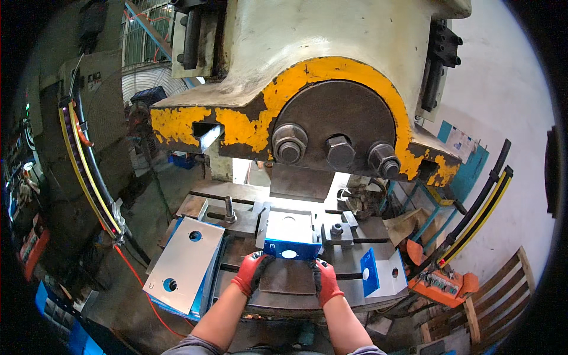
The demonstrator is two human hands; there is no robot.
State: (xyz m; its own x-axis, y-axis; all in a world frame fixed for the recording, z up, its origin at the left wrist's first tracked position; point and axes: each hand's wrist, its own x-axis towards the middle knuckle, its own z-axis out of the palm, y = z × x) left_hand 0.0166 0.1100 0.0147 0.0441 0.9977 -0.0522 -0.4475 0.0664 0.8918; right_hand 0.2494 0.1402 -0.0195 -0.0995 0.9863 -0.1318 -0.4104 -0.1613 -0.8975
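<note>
A bent sheet-metal panel [305,251], with a blue upright face and a pale flat part behind it, rests on the die at the middle of the press bed [254,300]. My left hand [252,273], in a red and black glove, is closed on the panel's near left corner. At its near right corner, my right hand [326,280], gloved alike, pinches the edge. Both thumbs and fingertips are partly hidden against the metal. Above hangs the press ram [337,127] with large bolts, raised clear of the panel.
Flat panels with round holes [183,263] lie stacked on the left. Another bent blue and white panel [386,277] stands at the bed's right. Bolted clamps flank the die. Yellow-striped upright bars [83,168] rise on both sides. A wooden slatted rack [497,299] is at the far right.
</note>
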